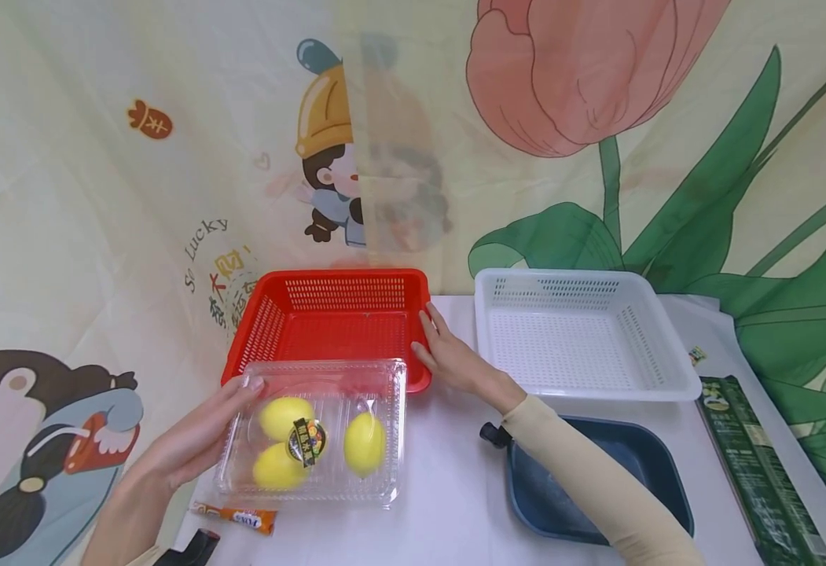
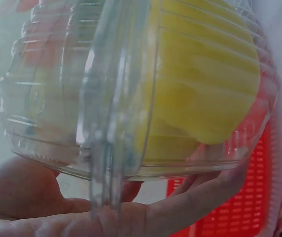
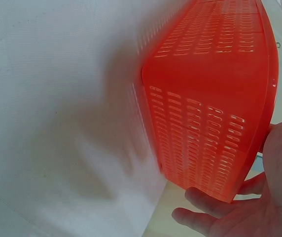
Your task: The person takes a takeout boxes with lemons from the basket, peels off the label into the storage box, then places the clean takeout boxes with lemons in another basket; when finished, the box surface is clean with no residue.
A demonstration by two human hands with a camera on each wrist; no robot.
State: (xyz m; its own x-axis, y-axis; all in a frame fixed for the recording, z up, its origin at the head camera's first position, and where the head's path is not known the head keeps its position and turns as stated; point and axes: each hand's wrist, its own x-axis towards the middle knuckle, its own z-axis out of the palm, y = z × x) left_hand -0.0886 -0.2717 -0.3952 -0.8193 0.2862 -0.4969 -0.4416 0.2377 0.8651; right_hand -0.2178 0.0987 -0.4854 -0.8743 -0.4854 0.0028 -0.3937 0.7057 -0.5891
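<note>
We see the left hand (image 1: 203, 424) holding a clear plastic clamshell box (image 1: 331, 472) by its left side, thumb near the far left corner of the lid and the other fingers bent along its side and underneath. Through the lid we count three yellow lemons (image 1: 365, 445) — two together on the left, one alone on the right — and a dark label (image 1: 306, 442) sits on the lid near the middle. The box is in front of the red perforated plastic basket (image 1: 356, 330) and overlaps its near edge in the head view; whether the two touch, we cannot tell.

The right hand (image 1: 451, 358) rests at the basket's right end, its fingers spread and fairly straight, touching the rim; how firmly it presses, we cannot tell.

On the white-covered bench (image 1: 448, 487), a white perforated basket (image 1: 554, 346) stands to the right of the red one, with a dark blue basin (image 1: 632, 440) nearer us, partly behind the right sleeve (image 1: 575, 479). A long green package (image 1: 755, 456) lies along the right edge, and an orange wrapper (image 1: 253, 519) shows just beyond the box's near edge. A curtain printed with a large pink tulip (image 1: 596, 71) hangs behind.
</note>
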